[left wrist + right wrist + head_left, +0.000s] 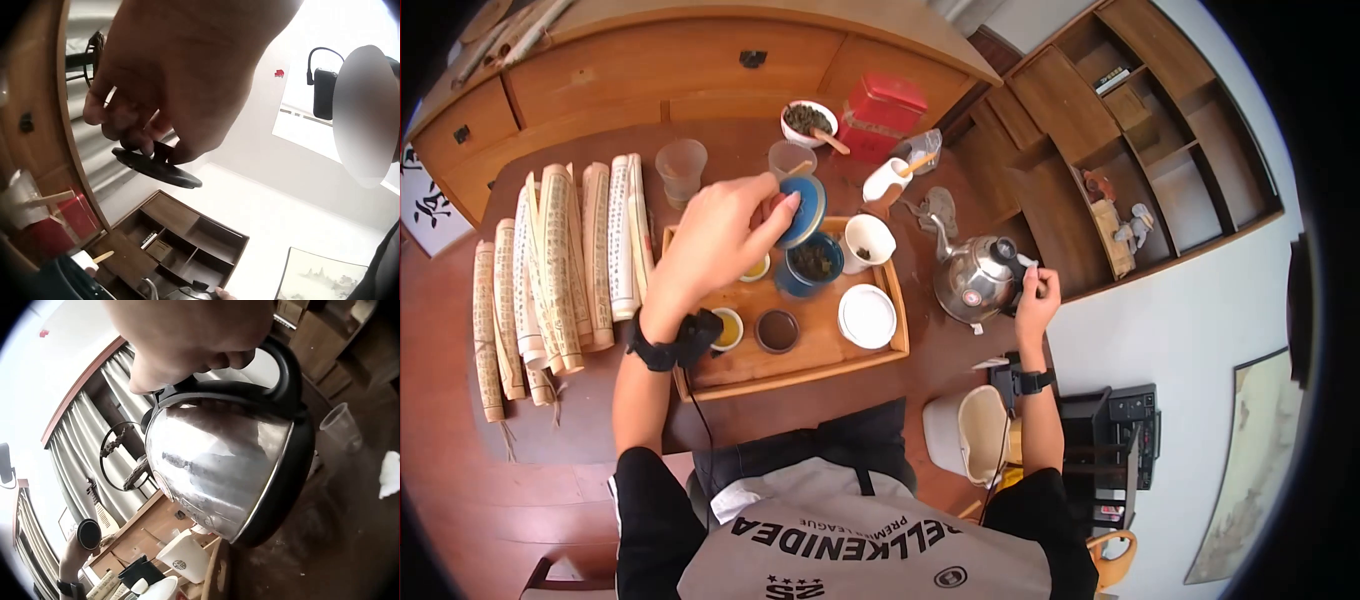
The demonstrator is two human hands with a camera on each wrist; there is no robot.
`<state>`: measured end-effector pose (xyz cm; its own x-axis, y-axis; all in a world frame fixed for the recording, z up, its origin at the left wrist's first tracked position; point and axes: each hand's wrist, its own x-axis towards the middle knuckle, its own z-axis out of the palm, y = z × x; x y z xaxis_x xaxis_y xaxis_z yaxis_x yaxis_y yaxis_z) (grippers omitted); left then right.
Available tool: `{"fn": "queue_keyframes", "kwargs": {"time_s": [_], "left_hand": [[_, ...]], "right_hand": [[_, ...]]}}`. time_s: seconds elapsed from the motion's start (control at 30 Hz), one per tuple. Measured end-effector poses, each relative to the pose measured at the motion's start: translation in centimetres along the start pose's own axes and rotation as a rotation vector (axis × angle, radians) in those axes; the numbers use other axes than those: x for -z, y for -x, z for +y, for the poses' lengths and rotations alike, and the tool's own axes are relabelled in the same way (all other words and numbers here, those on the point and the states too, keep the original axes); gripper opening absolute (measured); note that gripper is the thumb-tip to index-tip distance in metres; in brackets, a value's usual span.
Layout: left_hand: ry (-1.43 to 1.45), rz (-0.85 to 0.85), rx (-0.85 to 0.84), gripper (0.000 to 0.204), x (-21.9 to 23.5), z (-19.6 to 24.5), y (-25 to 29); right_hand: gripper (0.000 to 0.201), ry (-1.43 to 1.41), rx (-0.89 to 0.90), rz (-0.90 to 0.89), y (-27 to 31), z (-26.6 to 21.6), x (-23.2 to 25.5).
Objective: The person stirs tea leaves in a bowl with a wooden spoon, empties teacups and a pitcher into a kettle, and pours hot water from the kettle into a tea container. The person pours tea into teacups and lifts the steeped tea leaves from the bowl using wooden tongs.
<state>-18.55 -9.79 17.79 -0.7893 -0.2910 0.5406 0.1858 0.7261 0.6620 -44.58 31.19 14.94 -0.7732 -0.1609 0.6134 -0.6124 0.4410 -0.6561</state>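
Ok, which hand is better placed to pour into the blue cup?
Probably the right hand: it grips the kettle by its handle, while the left hand holds the lid off the cup.

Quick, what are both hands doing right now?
Left hand: closed, pinching the blue lid by its knob.
Right hand: closed, holding the steel gooseneck kettle by its black handle.

Around the tan rectangular wooden tray (pixel 815 352) on the brown tabletop (pixel 590 410) — rolled cream paper scrolls (pixel 555 265) near nine o'clock, rounded silver metal kettle (pixel 966 280) near three.
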Motion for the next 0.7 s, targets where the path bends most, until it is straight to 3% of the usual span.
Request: {"fn": "queue_keyframes", "kwargs": {"time_s": [0.27, 0.7], "left_hand": [[-0.078, -0.045, 0.028, 0.032, 1.0, -0.5, 0.4], [-0.106, -0.028, -0.009, 0.035, 2.3, -0.6, 1.1]], "right_hand": [[0.02, -0.009, 0.056, -0.118, -2.5, -3.9, 1.3], [0.017, -0.039, 0.196, -0.359, -3.0, -11.0, -2.1]]}}
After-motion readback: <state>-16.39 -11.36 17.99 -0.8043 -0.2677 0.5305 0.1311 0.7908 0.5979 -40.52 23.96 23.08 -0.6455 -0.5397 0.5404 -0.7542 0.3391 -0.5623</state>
